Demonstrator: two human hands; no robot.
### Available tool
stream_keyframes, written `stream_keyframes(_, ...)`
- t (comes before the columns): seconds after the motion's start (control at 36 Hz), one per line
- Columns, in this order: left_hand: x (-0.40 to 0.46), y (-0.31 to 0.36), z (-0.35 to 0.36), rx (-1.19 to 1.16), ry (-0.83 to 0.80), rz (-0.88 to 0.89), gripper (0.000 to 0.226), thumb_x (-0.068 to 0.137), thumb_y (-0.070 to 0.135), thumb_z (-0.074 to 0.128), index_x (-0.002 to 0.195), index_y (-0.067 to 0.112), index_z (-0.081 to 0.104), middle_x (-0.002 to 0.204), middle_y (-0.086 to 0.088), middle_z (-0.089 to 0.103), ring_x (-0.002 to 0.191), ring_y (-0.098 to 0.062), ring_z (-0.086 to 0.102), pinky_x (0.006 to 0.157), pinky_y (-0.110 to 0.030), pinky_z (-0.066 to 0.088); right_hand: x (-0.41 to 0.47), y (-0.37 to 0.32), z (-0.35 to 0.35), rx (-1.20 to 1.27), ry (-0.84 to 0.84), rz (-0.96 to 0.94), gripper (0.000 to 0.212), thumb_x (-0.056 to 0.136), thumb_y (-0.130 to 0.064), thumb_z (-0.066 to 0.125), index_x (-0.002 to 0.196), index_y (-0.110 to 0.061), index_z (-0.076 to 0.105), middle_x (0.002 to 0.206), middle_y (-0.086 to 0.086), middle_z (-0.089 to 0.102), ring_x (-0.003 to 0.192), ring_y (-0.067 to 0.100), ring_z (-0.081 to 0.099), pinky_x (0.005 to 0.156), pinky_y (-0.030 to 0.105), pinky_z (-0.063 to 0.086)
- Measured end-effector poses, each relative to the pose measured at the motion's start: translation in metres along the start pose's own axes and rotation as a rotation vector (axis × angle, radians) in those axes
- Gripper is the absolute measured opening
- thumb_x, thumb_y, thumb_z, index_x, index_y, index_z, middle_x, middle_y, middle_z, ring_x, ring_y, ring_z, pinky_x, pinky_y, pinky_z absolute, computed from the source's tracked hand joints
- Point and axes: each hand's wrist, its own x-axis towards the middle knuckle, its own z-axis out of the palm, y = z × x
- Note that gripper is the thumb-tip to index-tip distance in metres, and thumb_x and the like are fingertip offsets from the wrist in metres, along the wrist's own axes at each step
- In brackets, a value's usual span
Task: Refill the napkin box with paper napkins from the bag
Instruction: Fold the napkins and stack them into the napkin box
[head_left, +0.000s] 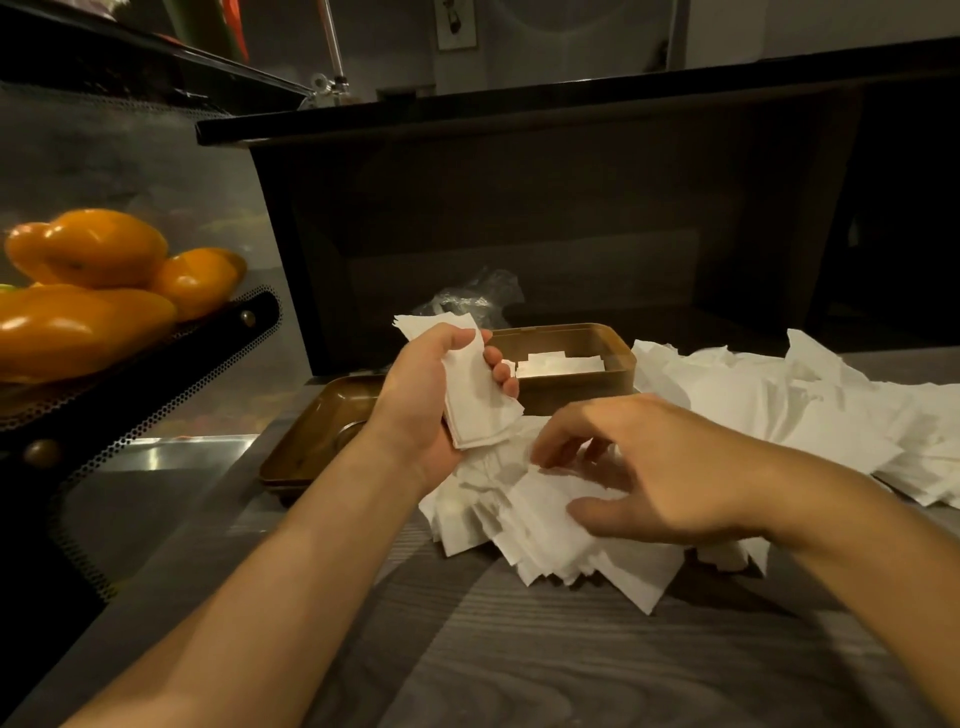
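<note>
The grey wood-grain tabletop (571, 665) carries a wide sprawl of loose white paper napkins (779, 410), most still unsorted. Behind them, the crumpled clear plastic bag (478, 293) looks emptied. The open brown rectangular napkin box (576, 387) holds only a low layer, its brown lid (311, 431) lying beside it. The left hand (436, 400) clamps a squared stack of napkins (478, 410); the right hand (654, 467), fingers spread apart, reaches into the pile. Refilling seems early.
</note>
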Motion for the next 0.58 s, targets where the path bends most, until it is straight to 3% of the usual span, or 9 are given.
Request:
stream_keyframes(0.11, -0.0007, -0.0014, 0.0011, 0.046, 0.004, -0.009, 0.018, 0.095, 0.022, 0.051, 0.102, 0.009, 0.062, 0.076, -0.006, 0.058, 0.064, -0.016, 0.055, 0.069, -0.031, 0.050, -0.0014, 0.0024, -0.0022, -0.013, -0.051, -0.004, 0.043, 0.081, -0.036, 0.080, 0.118, -0.045, 0.060, 0.116, -0.029, 0.057, 0.109, -0.006, 0.056, 0.090, 0.018, 0.054)
stream_keyframes(0.19, -0.0004, -0.0020, 0.0017, 0.051, 0.003, -0.003, 0.023, 0.095, 0.020, 0.050, 0.112, 0.008, 0.060, 0.078, -0.007, 0.057, 0.065, -0.017, 0.054, 0.069, -0.032, 0.050, -0.0025, 0.0020, -0.0037, -0.034, -0.178, -0.028, 0.055, 0.072, -0.047, 0.086, 0.119, -0.050, 0.057, 0.128, -0.034, 0.047, 0.124, -0.005, 0.047, 0.105, 0.027, 0.047)
stream_keyframes(0.25, -0.0004, -0.0025, 0.0021, 0.049, 0.001, 0.002, 0.026, 0.096, 0.019, 0.050, 0.117, 0.007, 0.059, 0.078, -0.007, 0.056, 0.066, -0.017, 0.054, 0.068, -0.032, 0.050, -0.0012, 0.0008, -0.0017, -0.069, -0.195, -0.041, 0.060, 0.068, -0.054, 0.087, 0.119, -0.051, 0.055, 0.130, -0.037, 0.042, 0.126, -0.005, 0.042, 0.107, 0.029, 0.045)
stream_keyframes(0.36, 0.0003, -0.0041, 0.0023, 0.090, 0.017, 0.016, 0.028, 0.097, 0.020, 0.049, 0.119, 0.007, 0.059, 0.078, -0.007, 0.057, 0.066, -0.017, 0.055, 0.066, -0.031, 0.051, 0.0023, 0.0008, 0.0026, -0.037, -0.155, -0.047, 0.049, 0.072, -0.055, 0.084, 0.115, -0.051, 0.060, 0.129, -0.036, 0.043, 0.127, -0.004, 0.043, 0.106, 0.030, 0.046)
stream_keyframes(0.58, -0.0018, -0.0043, 0.0043, 0.073, 0.008, 0.003, 0.033, 0.097, 0.019, 0.049, 0.125, 0.005, 0.058, 0.078, -0.008, 0.057, 0.066, -0.017, 0.054, 0.067, -0.031, 0.051, -0.0009, 0.0044, -0.0026, 0.155, -0.139, -0.035, 0.024, 0.084, -0.046, 0.076, 0.108, -0.045, 0.075, 0.124, -0.037, 0.054, 0.119, -0.013, 0.050, 0.107, 0.022, 0.045)
